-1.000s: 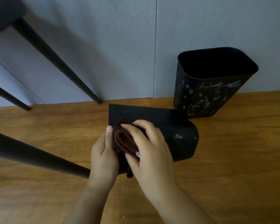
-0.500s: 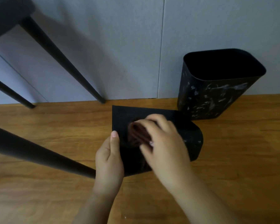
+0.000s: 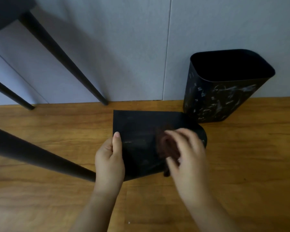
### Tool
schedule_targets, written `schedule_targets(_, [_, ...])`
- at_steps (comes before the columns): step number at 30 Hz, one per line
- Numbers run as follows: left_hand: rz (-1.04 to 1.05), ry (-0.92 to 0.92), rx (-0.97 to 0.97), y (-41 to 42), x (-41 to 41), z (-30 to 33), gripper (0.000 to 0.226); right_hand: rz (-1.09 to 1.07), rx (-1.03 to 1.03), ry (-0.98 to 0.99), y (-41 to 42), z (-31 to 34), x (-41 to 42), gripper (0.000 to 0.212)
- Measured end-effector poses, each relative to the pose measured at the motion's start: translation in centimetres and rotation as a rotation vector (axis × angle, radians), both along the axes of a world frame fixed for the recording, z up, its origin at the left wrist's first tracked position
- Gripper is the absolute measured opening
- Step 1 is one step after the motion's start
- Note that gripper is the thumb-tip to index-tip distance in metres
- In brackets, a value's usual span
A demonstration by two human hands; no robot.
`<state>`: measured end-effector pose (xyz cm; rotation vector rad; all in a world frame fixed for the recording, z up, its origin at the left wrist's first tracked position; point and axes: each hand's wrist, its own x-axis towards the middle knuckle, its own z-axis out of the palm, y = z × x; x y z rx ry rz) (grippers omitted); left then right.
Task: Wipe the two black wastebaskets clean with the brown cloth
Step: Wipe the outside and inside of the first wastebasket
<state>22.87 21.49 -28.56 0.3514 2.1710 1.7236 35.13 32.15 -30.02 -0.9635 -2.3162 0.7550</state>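
Gripping tipped wastebasket (image 3: 137, 131) edge, left hand (image 3: 110, 158); right hand (image 3: 186, 154) presses cloth (image 3: 166, 144).

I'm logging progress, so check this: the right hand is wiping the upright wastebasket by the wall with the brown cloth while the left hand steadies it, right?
Not quite. The head view shows the right hand rubbing the brown cloth on the wastebasket lying on its side, which the left hand steadies. The upright wastebasket by the wall is untouched and smeared white.
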Motion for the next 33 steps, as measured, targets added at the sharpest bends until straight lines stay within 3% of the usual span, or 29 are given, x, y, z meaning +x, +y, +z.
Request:
schedule_targets(2, [-0.011, 0.033, -0.012, 0.3, 0.0, 0.1, 0.041, -0.153, -0.060, 0.065, 1.3, -0.3, 0.1, 0.058])
schedule_targets(4, [-0.015, 0.056, -0.014, 0.7, 0.1, 0.4, 0.034, -0.164, -0.071, 0.087, 1.2, 0.2, -0.7, 0.055])
schedule_targets(8, [0.000, 0.061, -0.028, 0.8, -0.3, 0.3, 0.035, 0.159, 0.032, 0.034, -1.3, 0.9, -1.6, 0.063])
schedule_targets(10, [0.032, 0.048, -0.032, 0.5, -0.5, 0.2, 0.033, 0.179, 0.069, 0.021, -0.8, -0.1, -0.9, 0.064])
schedule_targets(15, [0.069, 0.009, -0.020, 0.4, -0.5, 0.4, 0.028, -0.283, -0.187, 0.098, 4.3, -2.2, 1.9, 0.057])
schedule_targets(17, [0.051, 0.015, -0.025, 0.8, -0.3, 0.5, 0.028, -0.333, -0.189, 0.135, 4.3, -1.9, 1.6, 0.055])
schedule_targets(20, [0.076, -0.019, -0.025, 1.1, -0.4, 0.5, 0.031, -0.152, -0.186, 0.144, 1.1, -1.4, 0.0, 0.065])
schedule_targets(24, [0.136, -0.109, -0.021, 0.5, -0.8, 0.5, 0.035, 0.170, 0.063, 0.046, -1.1, -2.5, 0.3, 0.075])
schedule_targets(27, [0.163, -0.153, -0.005, 0.1, -0.9, 0.6, 0.035, -0.072, -0.099, 0.080, 1.6, -3.5, 1.6, 0.073])
schedule_targets(30, [0.167, -0.145, -0.017, 0.3, -0.7, 0.5, 0.038, -0.329, -0.189, 0.197, 3.6, -3.5, 1.7, 0.057])
schedule_targets(33, [0.177, -0.147, -0.031, 0.9, -0.6, 0.5, 0.037, -0.257, -0.185, 0.189, 2.1, -2.5, 0.5, 0.063])
